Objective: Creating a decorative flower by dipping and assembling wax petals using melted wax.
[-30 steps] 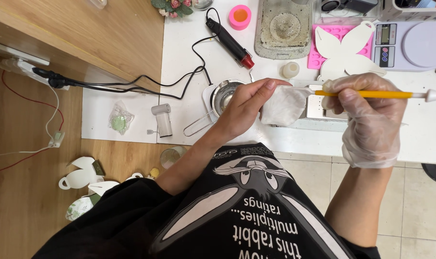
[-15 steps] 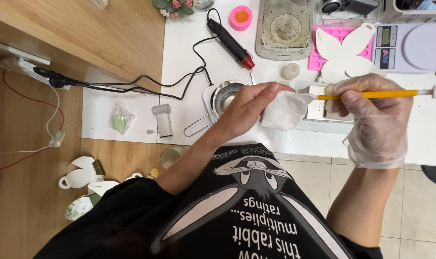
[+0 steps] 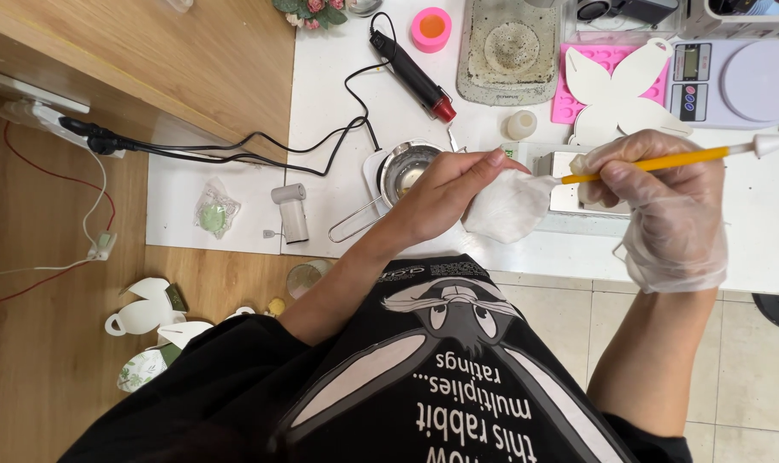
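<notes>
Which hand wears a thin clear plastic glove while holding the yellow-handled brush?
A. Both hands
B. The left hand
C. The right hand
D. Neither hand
C: the right hand, covered by a thin clear plastic glove, grips the yellow-handled brush, while the bare left hand rests on a white crumpled tissue.

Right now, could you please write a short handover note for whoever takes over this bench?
Left hand: bare, pinching a white tissue around the brush tip.
Right hand: in a clear glove, gripping the yellow-handled brush level over the white table.
Nearby: small metal pot beside the left hand, white butterfly cutouts on a pink mould, scale behind.
Done: cutouts lie shaped.
Left: brush tip sits in the tissue; its cleanliness cannot be seen.
</notes>
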